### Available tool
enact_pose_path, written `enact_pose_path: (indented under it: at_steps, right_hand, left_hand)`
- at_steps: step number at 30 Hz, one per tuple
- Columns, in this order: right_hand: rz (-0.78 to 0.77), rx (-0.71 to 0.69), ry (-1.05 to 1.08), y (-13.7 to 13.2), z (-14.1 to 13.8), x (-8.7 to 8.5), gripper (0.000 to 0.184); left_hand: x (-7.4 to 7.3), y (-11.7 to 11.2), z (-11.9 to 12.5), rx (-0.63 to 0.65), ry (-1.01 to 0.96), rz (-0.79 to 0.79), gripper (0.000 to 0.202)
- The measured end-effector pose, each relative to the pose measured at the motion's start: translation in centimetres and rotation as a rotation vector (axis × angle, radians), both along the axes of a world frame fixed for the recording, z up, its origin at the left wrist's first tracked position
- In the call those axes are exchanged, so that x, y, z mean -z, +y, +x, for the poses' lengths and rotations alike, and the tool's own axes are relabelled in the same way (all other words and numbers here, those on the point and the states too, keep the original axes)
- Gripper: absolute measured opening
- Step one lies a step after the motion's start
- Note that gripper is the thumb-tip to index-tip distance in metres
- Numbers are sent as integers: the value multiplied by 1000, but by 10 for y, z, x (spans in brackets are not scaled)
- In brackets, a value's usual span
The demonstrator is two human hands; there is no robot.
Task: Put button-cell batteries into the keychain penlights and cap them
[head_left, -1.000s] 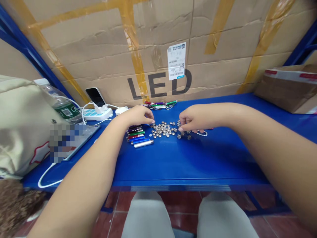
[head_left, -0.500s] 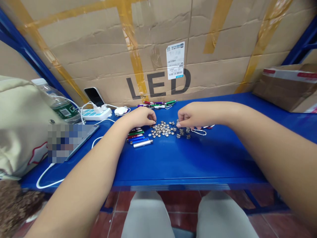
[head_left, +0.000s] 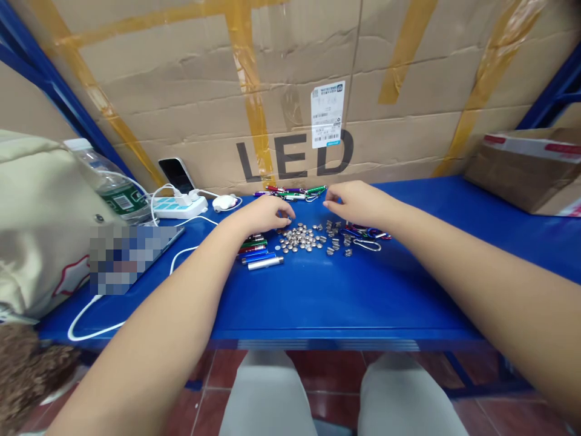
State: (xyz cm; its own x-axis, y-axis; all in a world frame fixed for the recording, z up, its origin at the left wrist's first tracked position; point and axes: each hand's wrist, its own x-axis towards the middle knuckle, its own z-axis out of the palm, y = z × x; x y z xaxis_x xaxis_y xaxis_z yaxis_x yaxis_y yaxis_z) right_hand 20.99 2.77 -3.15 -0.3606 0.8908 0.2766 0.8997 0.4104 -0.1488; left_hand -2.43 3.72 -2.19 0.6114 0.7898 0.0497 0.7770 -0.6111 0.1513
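Observation:
My left hand hovers over the left edge of a pile of small round silver caps. Its thumb and index finger are pinched around a tiny dark piece too small to name. To the right and farther back, my right hand is raised with curled fingers, and whatever its fingertips hold is hidden. Below it lie small bent metal clips and several coloured carabiner pieces, one a silver carabiner. Under my left wrist sits a row of coloured metal tubes, the nearest one silver.
Behind the caps lies a bunch of finished-looking coloured pens with clips. A power strip, bottle, phone, tablet and cloth bag crowd the left. A carton stands right; a large LED box backs the blue table.
My right hand has lifted away from the metal clips, moving up and back and uncovering the carabiners. My left hand has shifted slightly right. The whole view has moved a little.

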Motion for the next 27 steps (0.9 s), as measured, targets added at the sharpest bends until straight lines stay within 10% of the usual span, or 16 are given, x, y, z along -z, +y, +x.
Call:
enact_pose_path:
  at_steps: [12,27]
  right_hand:
    - [46,25,29,8,6,-1,21]
    - [110,25,120,5,18,-12,18]
  left_hand:
    - [0,9,0,-108,-35,27,31]
    - [4,74,76,-200,260,215,33]
